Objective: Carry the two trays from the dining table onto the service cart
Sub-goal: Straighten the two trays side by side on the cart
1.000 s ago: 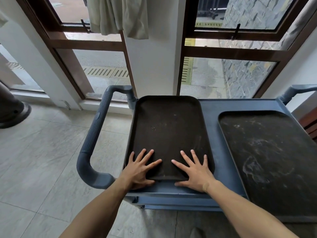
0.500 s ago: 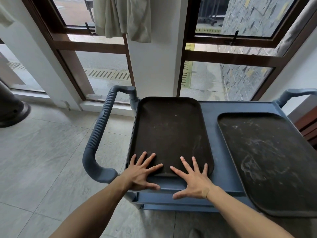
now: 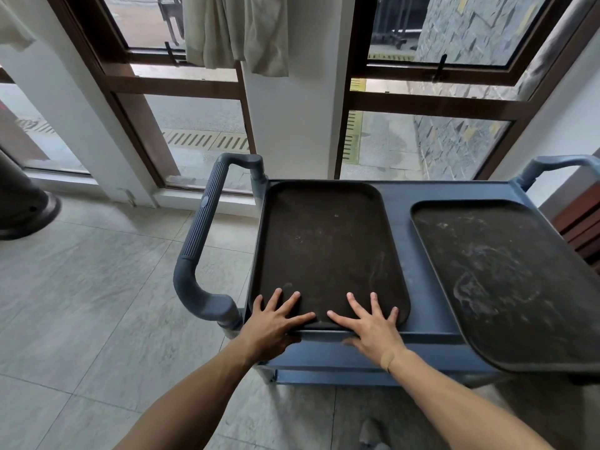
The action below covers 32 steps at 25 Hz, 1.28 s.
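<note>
Two dark brown trays lie flat on the top shelf of a blue-grey service cart (image 3: pixel 394 203). The left tray (image 3: pixel 326 248) sits lengthwise by the cart's left handle. The right tray (image 3: pixel 509 277) lies apart from it and overhangs the cart's near edge. My left hand (image 3: pixel 272 323) and my right hand (image 3: pixel 373 326) rest with spread fingers on the near rim of the left tray, palms over the cart's front edge, holding nothing.
The cart's ribbed left handle (image 3: pixel 203 235) curves out over the tiled floor (image 3: pixel 97 303). A second handle (image 3: pixel 552 165) shows at the far right. Behind the cart stand brown-framed windows (image 3: pixel 431 102) and a white pillar (image 3: pixel 292 125). A dark round base (image 3: pixel 22 206) sits at the left.
Both hands have slid back toward me, from flat on the left tray's surface to its near rim and the cart's front edge. The trays have not moved.
</note>
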Available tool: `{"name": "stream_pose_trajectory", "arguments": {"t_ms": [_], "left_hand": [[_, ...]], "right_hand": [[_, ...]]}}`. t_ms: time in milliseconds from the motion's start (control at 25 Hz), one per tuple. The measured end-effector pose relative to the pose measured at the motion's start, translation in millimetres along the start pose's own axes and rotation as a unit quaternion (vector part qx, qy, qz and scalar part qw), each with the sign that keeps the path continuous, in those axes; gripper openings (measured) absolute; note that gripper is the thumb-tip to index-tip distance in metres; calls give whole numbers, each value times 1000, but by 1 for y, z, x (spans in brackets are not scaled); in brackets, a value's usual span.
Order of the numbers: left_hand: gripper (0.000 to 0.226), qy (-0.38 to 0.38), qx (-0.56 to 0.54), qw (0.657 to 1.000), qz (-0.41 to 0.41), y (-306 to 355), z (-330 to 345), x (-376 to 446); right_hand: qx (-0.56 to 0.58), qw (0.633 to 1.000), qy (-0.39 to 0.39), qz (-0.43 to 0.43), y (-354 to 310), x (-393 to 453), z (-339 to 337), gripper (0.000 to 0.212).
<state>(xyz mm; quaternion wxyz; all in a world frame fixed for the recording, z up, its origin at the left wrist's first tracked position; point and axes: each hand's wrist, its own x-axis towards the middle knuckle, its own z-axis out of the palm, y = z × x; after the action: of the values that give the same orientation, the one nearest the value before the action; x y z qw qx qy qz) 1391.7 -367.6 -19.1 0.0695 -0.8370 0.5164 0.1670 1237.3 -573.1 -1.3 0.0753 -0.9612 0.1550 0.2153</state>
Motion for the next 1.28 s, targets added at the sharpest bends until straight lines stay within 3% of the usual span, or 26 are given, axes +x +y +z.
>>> {"name": "stream_pose_trajectory", "arguments": {"t_ms": [280,440,560,720,960,1280], "left_hand": [[62,16,-9,999,-39,11,9,-3],[62,32,-19,998,-60,16,9,-7],[76,38,-39,994,-94,27,4,-11],[91,27,-41,992,-114,49,-6,-11],[97,67,-57,991,-98,112,-37,17],[99,92,-31,994,-48,239,-65,87]], "right_hand": [[0,1000,-11,2,-5,-6,-1,63],[10,999,-28,-13,0,-12,-2,73],[10,999,-35,-36,10,-16,-7,79],[-12,998,10,-54,38,-21,-18,87],[-29,996,76,-37,115,-48,-27,93],[-17,996,89,-6,284,-106,-17,101]]}}
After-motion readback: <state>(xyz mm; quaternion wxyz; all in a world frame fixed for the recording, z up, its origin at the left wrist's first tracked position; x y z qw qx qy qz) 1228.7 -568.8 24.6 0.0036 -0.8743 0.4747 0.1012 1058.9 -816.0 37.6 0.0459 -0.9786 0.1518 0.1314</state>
